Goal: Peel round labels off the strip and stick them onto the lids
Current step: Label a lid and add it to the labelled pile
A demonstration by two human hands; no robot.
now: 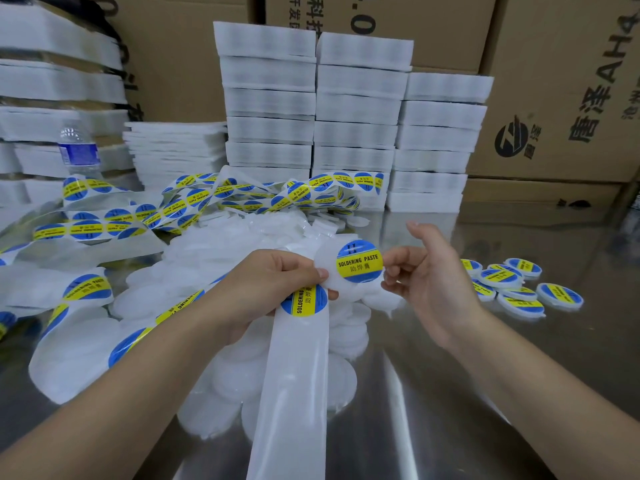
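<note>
Left of the left grip [273,282], loose coils [166,209] of label tape and a heap of bare lids [145,299] crowd right up to our wrist. Behind both grips, stacked white trays [346,116] wall off the far edge. Right of the right grip [429,282], the shiny surface [485,393] stretches to a cluster of labelled lids [512,285], near but apart.

Between the grips is a round white lid [325,258], facing us. Its blue-and-yellow label [359,261] reads SOLDERING PASTE. Below the left grip the strip [294,375] hangs as blank backing, with a second label [304,301] just under our thumb.

Our left grip curls round the strip, thumb pinning the lid's left rim. Our right grip pinches the lid's right rim, one finger raised.
</note>
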